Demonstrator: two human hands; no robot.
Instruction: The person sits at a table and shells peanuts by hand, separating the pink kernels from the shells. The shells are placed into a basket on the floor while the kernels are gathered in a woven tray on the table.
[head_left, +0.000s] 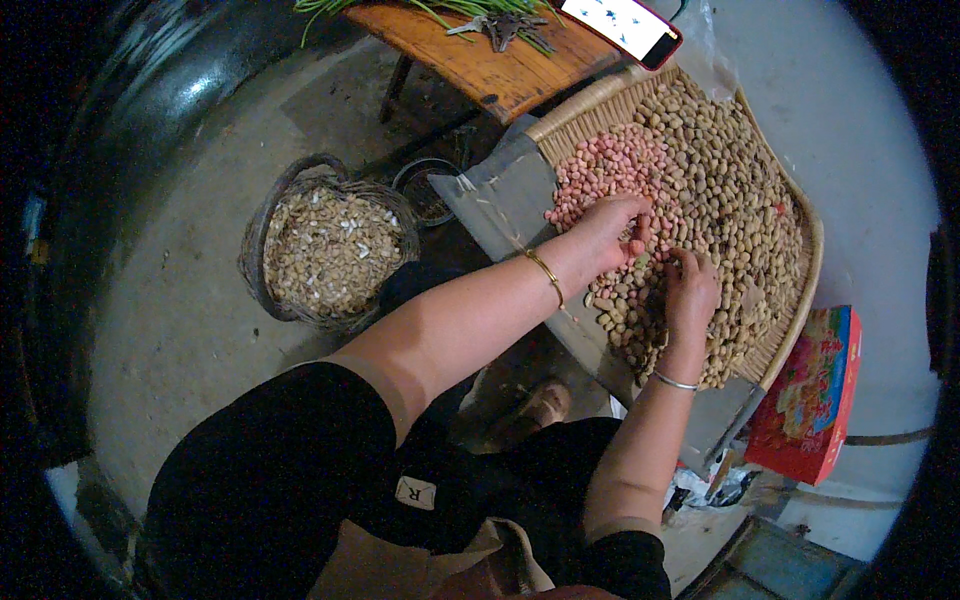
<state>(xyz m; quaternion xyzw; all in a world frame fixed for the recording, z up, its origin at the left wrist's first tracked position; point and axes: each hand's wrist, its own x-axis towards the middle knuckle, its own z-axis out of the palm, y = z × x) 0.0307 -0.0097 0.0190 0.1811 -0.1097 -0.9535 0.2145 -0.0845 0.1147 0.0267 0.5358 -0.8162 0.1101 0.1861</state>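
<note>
A woven winnowing basket (806, 300) holds many unshelled peanuts (739, 187) and, towards its upper left part, a heap of pink shelled peanut kernels (611, 161). My left hand (611, 232), with a gold-coloured bangle at the wrist, hovers over the kernels with fingers curled; whether something is between its fingertips cannot be told. Close beside it on the right, my right hand (691, 292) rests over the unshelled peanuts, fingers bent down and partly hidden; a silver-coloured bangle circles that wrist.
A wicker basket (259, 255) full of peanut shells stands on the floor at left, beside a round metal container (427, 169). A wooden bench (480, 64) bears green stalks (420, 6), keys (506, 30) and a phone (626, 26). A red printed box (806, 397) is at right.
</note>
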